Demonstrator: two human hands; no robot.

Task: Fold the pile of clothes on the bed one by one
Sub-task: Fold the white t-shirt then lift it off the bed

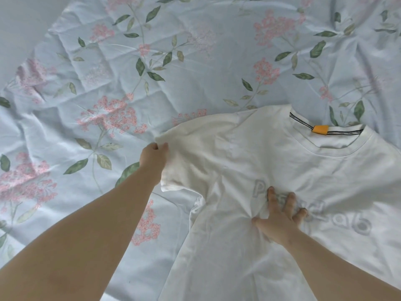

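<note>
On the pale blue bedsheet printed with pink blossoms and green leaves (152, 51), we have a white cotton T-shirt with a faint grey chest print (271, 170) spread front side up, its neck toward the far side of the bed, where a small orange tag (320, 129) shows inside the collar. As far as we can judge, folding of this shirt has barely begun: the body lies open and still creased, and no fold line is set. No pile of other clothes and no finished stack shows in our view, so we cannot say how many garments remain.

Our left hand (154, 156) reaches out to the short sleeve on that side and pinches its outer hem, fingers closed on the cloth, with the sleeve stretched away from the body of the shirt. Our right hand (280, 216) rests on the chest over the printed letters, fingers spread and slightly curled, pressing the fabric down; wrinkles gather toward the palm, though it seems to pin rather than grasp. The shirt thus lies under our right fingers and between our left ones. Next, we think, comes smoothing, then bringing the sleeve inward.
</note>
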